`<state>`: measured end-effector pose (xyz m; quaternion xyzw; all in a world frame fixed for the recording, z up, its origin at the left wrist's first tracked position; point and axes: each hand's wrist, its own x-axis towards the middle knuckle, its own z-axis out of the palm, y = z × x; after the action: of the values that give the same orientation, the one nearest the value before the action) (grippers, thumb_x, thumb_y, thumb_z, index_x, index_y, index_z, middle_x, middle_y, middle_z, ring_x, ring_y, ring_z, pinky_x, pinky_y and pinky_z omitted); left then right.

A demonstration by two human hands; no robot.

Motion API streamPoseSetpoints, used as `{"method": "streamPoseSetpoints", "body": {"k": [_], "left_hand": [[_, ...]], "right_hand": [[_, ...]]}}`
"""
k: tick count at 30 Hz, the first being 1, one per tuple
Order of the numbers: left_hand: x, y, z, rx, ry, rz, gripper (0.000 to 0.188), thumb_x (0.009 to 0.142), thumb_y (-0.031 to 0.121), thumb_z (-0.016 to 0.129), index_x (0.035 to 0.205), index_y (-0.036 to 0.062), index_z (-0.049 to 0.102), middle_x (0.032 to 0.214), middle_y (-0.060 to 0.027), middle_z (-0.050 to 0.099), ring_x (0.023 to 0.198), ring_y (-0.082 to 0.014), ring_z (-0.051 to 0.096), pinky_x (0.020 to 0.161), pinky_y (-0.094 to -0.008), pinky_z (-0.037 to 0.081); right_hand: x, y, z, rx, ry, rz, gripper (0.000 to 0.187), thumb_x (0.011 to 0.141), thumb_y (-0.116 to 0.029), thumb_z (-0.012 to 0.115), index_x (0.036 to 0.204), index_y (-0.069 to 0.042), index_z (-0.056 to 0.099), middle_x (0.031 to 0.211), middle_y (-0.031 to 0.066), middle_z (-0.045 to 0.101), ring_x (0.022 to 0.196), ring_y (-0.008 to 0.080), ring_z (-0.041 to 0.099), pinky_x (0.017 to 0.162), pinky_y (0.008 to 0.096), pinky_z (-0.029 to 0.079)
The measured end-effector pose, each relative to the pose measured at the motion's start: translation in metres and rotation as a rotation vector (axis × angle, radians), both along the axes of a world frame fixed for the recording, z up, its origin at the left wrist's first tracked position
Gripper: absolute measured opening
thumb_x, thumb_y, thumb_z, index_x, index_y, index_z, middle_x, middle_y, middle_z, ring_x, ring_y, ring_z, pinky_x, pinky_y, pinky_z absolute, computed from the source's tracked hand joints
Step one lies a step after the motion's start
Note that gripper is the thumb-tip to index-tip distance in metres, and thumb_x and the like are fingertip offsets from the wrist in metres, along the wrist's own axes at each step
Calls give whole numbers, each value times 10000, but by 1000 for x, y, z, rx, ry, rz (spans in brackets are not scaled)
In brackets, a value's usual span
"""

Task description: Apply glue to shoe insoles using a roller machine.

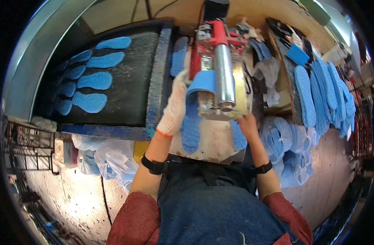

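Note:
My left hand, in a white knitted glove with an orange cuff, is at the left side of a red and gold press with a shiny metal cylinder. Its fingertips are at the edge of a curved light blue slipper strap, and its fingers look closed there, partly hidden. Below the strap a blue sole hangs down over the pale worktop. My right hand is bare, its fingers curled at the press's lower right corner. What they hold, if anything, is hidden. Just below that hand rests another blue sole.
Several blue soles lie on a dark table with a blue frame at left. One more sole lies left of the press. A row of soles stands on the right shelf. Clear bags of blue pieces are below it.

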<state>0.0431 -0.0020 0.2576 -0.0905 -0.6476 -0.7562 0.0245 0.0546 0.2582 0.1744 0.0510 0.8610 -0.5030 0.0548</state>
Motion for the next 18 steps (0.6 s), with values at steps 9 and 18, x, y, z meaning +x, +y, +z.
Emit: {"method": "streamPoseSetpoints", "body": {"k": [9,18], "left_hand": [[62,-17,11,747,-531,140,550,1037,419,327,1393,14,437,1297,-57,547,1156,-152,518,1029,-300,384],[13,-122,-14,527,-348,826,608,992,455,388,1253,-82,503,1136,-142,625,1047,-226,594,946,-314,453]], "right_hand": [[-9,-111,-83,332,478,159,497,847,-234,671,1244,11,500,1203,183,544,1107,336,512,972,418,403],[-13,-90,-44,-348,-5,121,486,885,-163,638,1317,-19,468,1027,68,575,886,169,545,756,335,482]]}}
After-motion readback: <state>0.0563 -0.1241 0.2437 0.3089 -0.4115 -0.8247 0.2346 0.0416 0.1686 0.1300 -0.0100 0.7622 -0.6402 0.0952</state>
